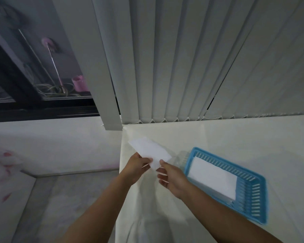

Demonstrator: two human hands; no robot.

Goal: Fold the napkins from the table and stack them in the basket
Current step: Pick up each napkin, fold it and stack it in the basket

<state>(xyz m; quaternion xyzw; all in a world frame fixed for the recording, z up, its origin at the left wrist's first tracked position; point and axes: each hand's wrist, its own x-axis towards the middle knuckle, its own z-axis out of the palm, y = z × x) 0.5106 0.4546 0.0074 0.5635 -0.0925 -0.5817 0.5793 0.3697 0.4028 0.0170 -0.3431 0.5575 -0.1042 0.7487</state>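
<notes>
A white napkin, folded into a long strip, is held above the table's left edge. My left hand pinches its near end from the left, and my right hand pinches the same end from the right with thumb on top. To the right lies a blue slotted basket on the table, with folded white napkins stacked flat inside it.
The pale table runs to grey vertical blinds at the back. Its left edge drops to a lower floor area. A dark window with pink items behind it is at the upper left.
</notes>
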